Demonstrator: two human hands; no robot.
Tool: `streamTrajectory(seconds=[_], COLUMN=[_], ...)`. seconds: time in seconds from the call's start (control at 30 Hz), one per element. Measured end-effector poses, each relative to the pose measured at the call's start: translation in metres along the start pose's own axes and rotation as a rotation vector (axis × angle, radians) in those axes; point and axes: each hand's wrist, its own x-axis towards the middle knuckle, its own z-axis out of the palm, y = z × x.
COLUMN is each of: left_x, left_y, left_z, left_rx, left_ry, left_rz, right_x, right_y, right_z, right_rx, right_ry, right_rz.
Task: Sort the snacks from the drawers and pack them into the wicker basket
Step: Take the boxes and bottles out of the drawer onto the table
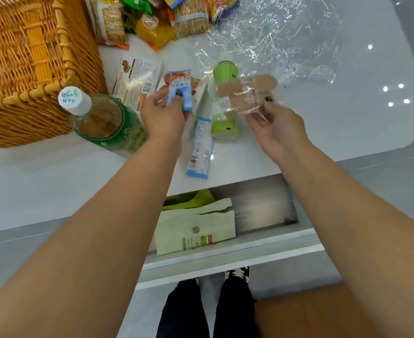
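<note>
left hand [163, 115] pinching a small blue snack packet [179, 90], long axis pointing away from fingertips; right hand [275, 129] gripping a clear biscuit pack [246, 93]. wicker basket [30, 69] far-left of the left fingers, nearer that hand.

Wicker basket [30, 57] cut off top/left; snack pile [152, 18] cropped, labels prob. unreadable.

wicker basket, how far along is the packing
Early. Done: many snacks are out on the counter. The wicker basket shows only bare weave inside. In hand: the left hand pinches a blue snack packet, the right hand holds a clear pack of biscuits. Left: all the packing, plus the pale green bag in the open drawer.
</note>
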Motion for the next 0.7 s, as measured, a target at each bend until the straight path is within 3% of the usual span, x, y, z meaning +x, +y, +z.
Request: streamTrajectory(seconds=[0.07, 0.17, 0.33, 0.43, 0.57, 0.63, 0.7], left_x=[0.019, 0.027, -0.011, -0.052, -0.087, -0.087, -0.079], left_y=[-0.002, -0.012, -0.047, -0.078, -0.122, -0.137, -0.143], left_z=[0.002, -0.005, -0.028, -0.058, -0.116, -0.148, -0.173], left_rx=[0.012, 0.132, 0.418, 0.512, 0.706, 0.849, 0.873], left_ry=[0.047, 0.037, 0.025, -0.053, -0.230, -0.184, -0.037], left_rz=[-0.010, 0.046, 0.313, 0.505, 0.481, 0.465, 0.295], right_x=[0.018, 0.042, 0.069, 0.056, -0.019, -0.065, -0.088], right_y=[0.008, 0.016, 0.018, 0.019, 0.040, 0.061, 0.089], right_z=[0.021, 0.047, 0.048, 0.029, -0.029, -0.069, -0.105], right_rx=[0.026, -0.140, -0.737, -0.839, -0.802, -0.879, -0.986], right_ry=[0.010, 0.013, 0.208, 0.241, 0.124, 0.071, 0.091], right_rz=[0.017, -0.041, -0.233, -0.257, -0.304, -0.264, -0.144])
